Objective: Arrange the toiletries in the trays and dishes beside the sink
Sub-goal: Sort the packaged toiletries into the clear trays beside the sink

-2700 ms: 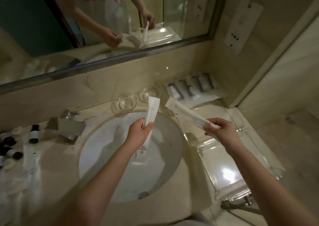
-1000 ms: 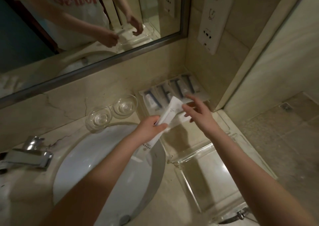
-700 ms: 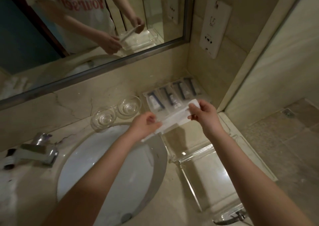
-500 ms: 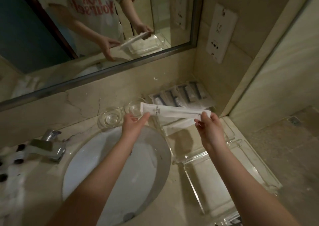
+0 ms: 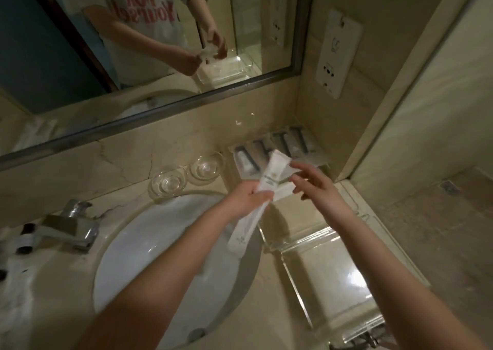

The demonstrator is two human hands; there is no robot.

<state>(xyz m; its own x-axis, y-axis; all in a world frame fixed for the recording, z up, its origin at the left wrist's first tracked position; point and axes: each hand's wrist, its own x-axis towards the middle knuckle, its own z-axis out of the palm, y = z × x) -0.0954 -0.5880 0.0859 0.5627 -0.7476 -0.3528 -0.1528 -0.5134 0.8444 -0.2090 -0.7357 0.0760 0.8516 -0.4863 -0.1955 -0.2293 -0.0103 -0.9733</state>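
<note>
My left hand [image 5: 249, 198] grips a long white toiletry packet [image 5: 272, 174] near its middle, held upright and tilted above the sink's far right rim. My right hand [image 5: 316, 182] hovers just to its right with fingers spread, fingertips near a second white packet [image 5: 284, 189] lying on the counter. Behind them a row of sealed toothbrush kits [image 5: 280, 148] lies in the back corner. Two small clear glass dishes [image 5: 186, 174] sit behind the basin. A clear acrylic tray [image 5: 328, 269] stands on the counter to the right.
The white basin [image 5: 149, 256] fills the middle, with a chrome faucet [image 5: 70, 228] on the left. Small dark-capped bottles [image 5: 25, 239] lie at the far left. A mirror and a wall socket plate [image 5: 337, 56] are behind; the counter edge drops to the floor on the right.
The packet went from horizontal between both hands to upright in my left hand alone. My right hand has let go and opened. The view tilted down slightly.
</note>
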